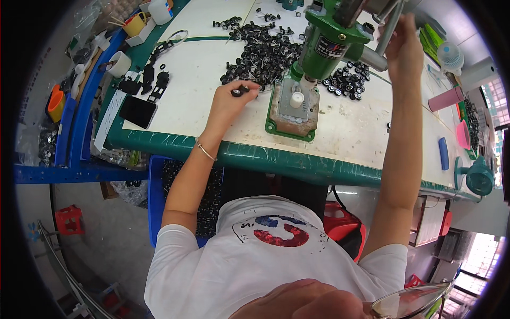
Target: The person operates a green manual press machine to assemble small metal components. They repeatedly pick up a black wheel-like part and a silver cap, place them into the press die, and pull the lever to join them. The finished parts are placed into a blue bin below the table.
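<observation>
- Eyeglasses point(411, 300) on you sit nearest the camera, at the lower right; beyond them, your white T-shirt point(255, 266) with a red and blue print.
- Bench point(186, 95): white top, scuffed and brown-marked near you, bound by a green edge point(340, 166) with pale scratches.
- Your left hand point(228, 101) is over the bench, just left of the press; its fingers are together, clamped on a few small black parts point(240, 91).
- Your right hand point(404, 48) is raised at the metal lever point(392, 27) of the green press point(324, 50). Its fingers are partly hidden; cannot tell how tightly they close.
- Press base point(275, 114): worn metal on a green foot, with a white round seat point(296, 99) upright on its plate.
- Main heap of black pieces with metal pins point(260, 53) lies behind your left hand; a smaller group of black discs with pale centres point(345, 82) lies right of the press.
- Bench left: dark phone point(138, 111), black linked strip point(154, 74), white cup point(121, 63).
- Bench right: pink cylinder point(445, 99), blue bar-shaped object point(443, 154), teal fan point(479, 178).
- Below, by your left arm: blue bin point(155, 199) containing dark bits.
- Room: grey floor point(119, 239), red stool point(69, 219) at left, red chair point(345, 226) under the bench, bright barred window point(481, 260) at lower right.
</observation>
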A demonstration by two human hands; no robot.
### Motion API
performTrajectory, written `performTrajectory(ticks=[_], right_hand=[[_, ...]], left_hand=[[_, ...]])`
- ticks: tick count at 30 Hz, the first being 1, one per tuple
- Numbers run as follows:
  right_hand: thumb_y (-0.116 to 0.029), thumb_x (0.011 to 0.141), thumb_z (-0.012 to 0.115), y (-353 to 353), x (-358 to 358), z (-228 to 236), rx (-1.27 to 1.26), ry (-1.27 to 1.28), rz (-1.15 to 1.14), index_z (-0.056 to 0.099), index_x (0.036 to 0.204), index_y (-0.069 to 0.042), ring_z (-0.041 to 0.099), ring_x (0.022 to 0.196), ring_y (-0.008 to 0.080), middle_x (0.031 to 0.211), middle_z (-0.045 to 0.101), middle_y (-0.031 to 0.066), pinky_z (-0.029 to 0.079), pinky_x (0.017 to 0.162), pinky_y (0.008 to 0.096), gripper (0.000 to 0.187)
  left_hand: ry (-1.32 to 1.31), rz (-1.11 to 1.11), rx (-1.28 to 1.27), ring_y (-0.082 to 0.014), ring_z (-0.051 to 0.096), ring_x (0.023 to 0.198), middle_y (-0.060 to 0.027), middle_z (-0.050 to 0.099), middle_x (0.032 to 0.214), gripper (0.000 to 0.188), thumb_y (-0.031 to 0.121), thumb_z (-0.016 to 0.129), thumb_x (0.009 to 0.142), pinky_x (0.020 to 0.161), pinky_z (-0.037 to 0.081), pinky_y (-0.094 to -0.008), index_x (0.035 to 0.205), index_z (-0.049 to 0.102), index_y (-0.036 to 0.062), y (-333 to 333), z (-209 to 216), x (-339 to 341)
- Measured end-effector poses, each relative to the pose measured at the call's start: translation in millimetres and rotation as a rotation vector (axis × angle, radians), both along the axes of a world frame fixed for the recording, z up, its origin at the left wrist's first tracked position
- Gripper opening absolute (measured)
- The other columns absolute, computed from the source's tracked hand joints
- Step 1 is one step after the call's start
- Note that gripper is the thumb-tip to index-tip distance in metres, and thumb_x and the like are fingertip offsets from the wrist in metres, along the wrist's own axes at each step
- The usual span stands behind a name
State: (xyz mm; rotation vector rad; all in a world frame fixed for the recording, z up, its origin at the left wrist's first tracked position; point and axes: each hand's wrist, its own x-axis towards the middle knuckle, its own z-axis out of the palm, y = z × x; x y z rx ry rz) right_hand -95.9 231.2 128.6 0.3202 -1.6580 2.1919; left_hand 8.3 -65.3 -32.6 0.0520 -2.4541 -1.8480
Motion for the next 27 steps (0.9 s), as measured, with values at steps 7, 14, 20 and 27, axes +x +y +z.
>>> performTrajectory(ticks=[7,14,20,27], right_hand=[[-0.019,0.087,0.066,53.3,26.9,-140.6,0.886,-0.264,-0.077,0.065,0.103,-0.006,0.06,0.067,0.0139,0.089,0.064,0.0048,0.049,0.061,0.031,0.021],[-0.025,0.084,0.066,37.3,55.6,-176.6,1.263,-0.06,-0.26,0.065,0.101,-0.011,0.062,0.084,0.0266,0.098,0.059,0.0063,0.049,0.07,0.0377,0.023],[-0.023,0.087,0.063,27.9,56.8,-176.2,1.275,-0.033,-0.325,0.066,0.097,-0.009,0.063,0.078,0.0248,0.095,0.06,0.0063,0.049,0.066,0.0365,0.017],[-0.015,0.093,0.058,8.2,59.7,-164.5,0.628,-0.19,-0.055,0.066,0.105,-0.002,0.061,0.071,0.0125,0.087,0.067,0.006,0.05,0.065,0.0266,0.019]], left_hand=[[0.356,-0.056,-0.472,-0.0222,0.059,0.075,-0.0103,0.064,0.085,0.021,0.01,0.077,0.072,0.069,0.046,-0.0304,0.09,0.069,0.0012,11.4,-26.5,-18.2],[0.36,-0.175,-0.148,-0.016,0.062,0.083,-0.006,0.068,0.099,0.014,0.012,0.076,0.076,0.068,0.047,-0.0282,0.078,0.066,0.0027,8.3,-19.5,-11.8],[-0.122,-0.154,0.492,-0.0072,0.065,0.074,-0.0095,0.071,0.092,0.013,0.014,0.07,0.084,0.047,0.035,-0.0178,0.087,0.064,0.0034,13.9,1.5,-0.9],[-0.125,-0.176,0.647,-0.0117,0.068,0.076,-0.0145,0.07,0.092,0.018,0.005,0.07,0.083,0.045,0.035,-0.0178,0.099,0.06,0.0014,15.6,-12.3,-2.2]])
